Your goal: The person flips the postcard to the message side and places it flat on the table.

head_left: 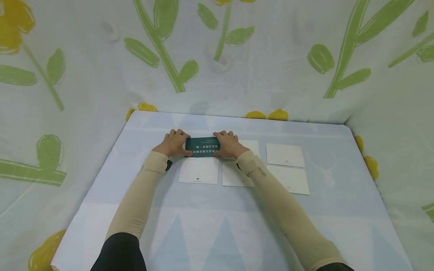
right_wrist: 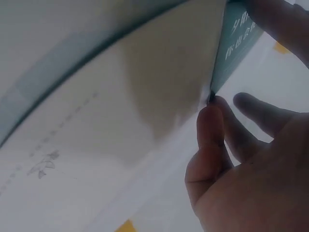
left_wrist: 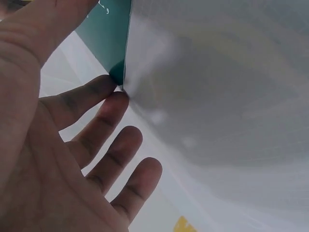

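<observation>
A dark green card (head_left: pixel 202 146) with white printed lettering lies at the far left of a group of white cards, its writing upside down in the head view. My left hand (head_left: pixel 173 143) holds its left end, thumb at the near corner and index finger at the far corner. The right end is held the same way by my right hand (head_left: pixel 228 145). In the left wrist view, fingertips touch a corner of the green card (left_wrist: pixel 107 36). Fingers also meet a corner of the green card (right_wrist: pixel 234 46) in the right wrist view. Directly below it lies a white card (head_left: pixel 198 170).
More white cards lie to the right: one card (head_left: pixel 237 178) under the right wrist, another card (head_left: pixel 250 146) partly behind the right hand, and two at the right, an upper card (head_left: pixel 285 155) and a lower card (head_left: pixel 293 180). The pale patterned tabletop (head_left: pixel 203 222) meets flower-printed cloth walls.
</observation>
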Demonstrator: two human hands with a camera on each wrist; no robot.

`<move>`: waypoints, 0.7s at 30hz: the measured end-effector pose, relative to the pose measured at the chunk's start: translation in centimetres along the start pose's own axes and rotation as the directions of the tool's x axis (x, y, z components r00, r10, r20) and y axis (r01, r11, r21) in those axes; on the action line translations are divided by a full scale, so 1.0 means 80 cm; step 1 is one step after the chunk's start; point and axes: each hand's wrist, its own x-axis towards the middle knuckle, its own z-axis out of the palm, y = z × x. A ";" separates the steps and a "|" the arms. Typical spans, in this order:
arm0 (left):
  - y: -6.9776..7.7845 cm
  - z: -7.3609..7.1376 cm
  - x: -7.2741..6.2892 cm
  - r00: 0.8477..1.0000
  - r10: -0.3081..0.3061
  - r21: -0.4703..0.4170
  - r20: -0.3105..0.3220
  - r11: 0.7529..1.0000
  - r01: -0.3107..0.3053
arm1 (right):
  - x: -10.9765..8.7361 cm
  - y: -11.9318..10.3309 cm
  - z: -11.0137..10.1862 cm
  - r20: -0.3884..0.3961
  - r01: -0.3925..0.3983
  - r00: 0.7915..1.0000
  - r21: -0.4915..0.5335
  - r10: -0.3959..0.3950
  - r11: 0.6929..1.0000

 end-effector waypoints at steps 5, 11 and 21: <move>0.001 -0.002 0.000 1.000 0.001 -0.002 0.006 1.000 -0.001 | 0.003 -0.003 -0.003 0.019 -0.014 1.000 -0.019 0.015 1.000; -0.002 0.001 0.003 1.000 -0.006 0.002 0.008 1.000 0.006 | 0.005 -0.001 -0.002 0.021 -0.017 1.000 -0.011 0.017 1.000; -0.004 0.002 0.002 1.000 -0.004 -0.063 -0.014 0.998 0.003 | 0.002 -0.003 0.001 -0.049 -0.017 0.999 -0.020 0.016 1.000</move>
